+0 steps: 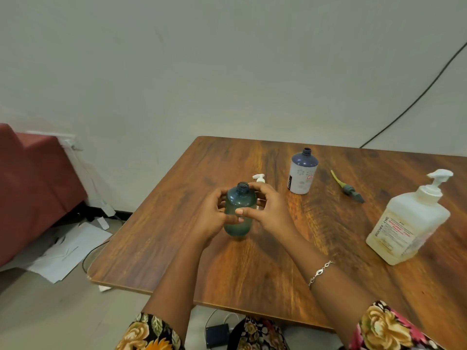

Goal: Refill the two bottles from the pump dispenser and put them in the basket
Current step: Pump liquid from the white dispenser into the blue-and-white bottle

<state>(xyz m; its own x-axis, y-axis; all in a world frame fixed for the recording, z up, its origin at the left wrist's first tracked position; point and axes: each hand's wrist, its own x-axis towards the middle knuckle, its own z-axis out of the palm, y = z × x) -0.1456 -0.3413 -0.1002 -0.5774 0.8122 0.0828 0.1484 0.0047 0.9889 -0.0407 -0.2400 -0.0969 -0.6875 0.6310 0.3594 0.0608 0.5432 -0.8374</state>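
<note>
While the left hand and right hand both grip the teal bottle on the table, left of middle, a small white pump head pokes up right behind the right hand; further right are a blue-and-white bottle, a green pump tube lying flat, and the big pump dispenser. Teal one stands upright, long axis vertical, open neck pointing up; tinted see-through plastic, rounded shoulders.

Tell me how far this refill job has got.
Done: both bottles are uncapped; the blue-and-white bottle stands open, a loose pump beside it. In hand: left hand and right hand grip the teal bottle on the table. Left: filling both from the pump dispenser, untouched, then basketing; no basket shows.
</note>
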